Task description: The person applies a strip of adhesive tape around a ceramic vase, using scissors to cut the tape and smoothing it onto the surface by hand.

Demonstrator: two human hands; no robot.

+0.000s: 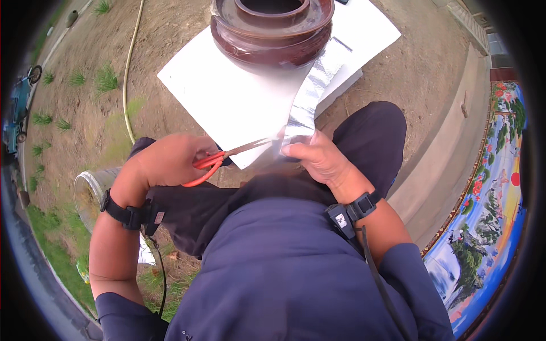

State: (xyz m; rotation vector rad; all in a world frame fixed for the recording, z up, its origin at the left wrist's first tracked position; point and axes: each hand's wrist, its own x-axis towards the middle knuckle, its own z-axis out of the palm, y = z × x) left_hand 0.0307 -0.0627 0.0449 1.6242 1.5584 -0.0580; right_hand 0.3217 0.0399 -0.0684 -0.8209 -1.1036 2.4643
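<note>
My left hand (178, 159) is closed round the red handles of a pair of scissors (213, 165). Their blades point right, toward the near end of a shiny silver foil strip (310, 94). Between thumb and fingers, my right hand (320, 157) pinches that end. The place where blade tips and strip come together is blurred, so I cannot tell whether they touch. From my right hand the strip runs away over a white board (227, 96), its far end lying beside a brown glazed jar (270, 51) that stands on the board.
Below the board lies bare dirt ground (176, 34) with grass tufts. A pale hose (130, 74) runs along the left. A clear plastic bucket (91, 193) stands by my left forearm. On the right are a concrete ledge (438, 153) and a painted mural (483, 227).
</note>
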